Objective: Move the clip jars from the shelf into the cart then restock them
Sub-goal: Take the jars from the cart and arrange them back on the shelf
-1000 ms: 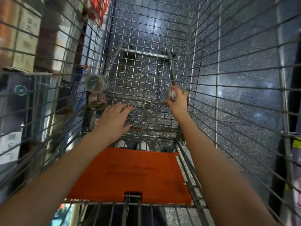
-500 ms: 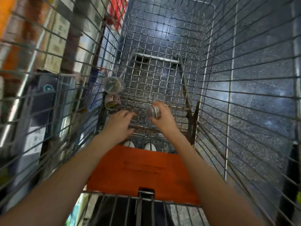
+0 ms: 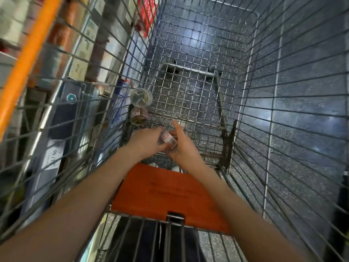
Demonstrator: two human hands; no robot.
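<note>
Store aisle, speckled dark floor (image 3: 302, 91) showing through the wire cart (image 3: 188, 82); shelf (image 3: 79, 59) with priced boxes along the left, orange seat flap (image 3: 166, 193) nearest me.

Two clip jars sit against the cart's left wall: an upright clear jar (image 3: 141, 96), and just beside it a tipped jar (image 3: 138, 116) on its side. A third held jar (image 3: 168, 141) is down between both hands, low over the cart floor.

Handling, as I judge it: small clear plastic, light, rigid, smooth and so a bit slippery; contents loose, likely to rattle. Best taken around the barrel, not by the lid.

Left hand (image 3: 146, 141): fingers curled in against the jar's left side. Right hand (image 3: 182, 146): fingers partly spread, thumb up, palm cupping the jar's right side. Motion blur; I cannot tell which hand carries the weight.
</note>
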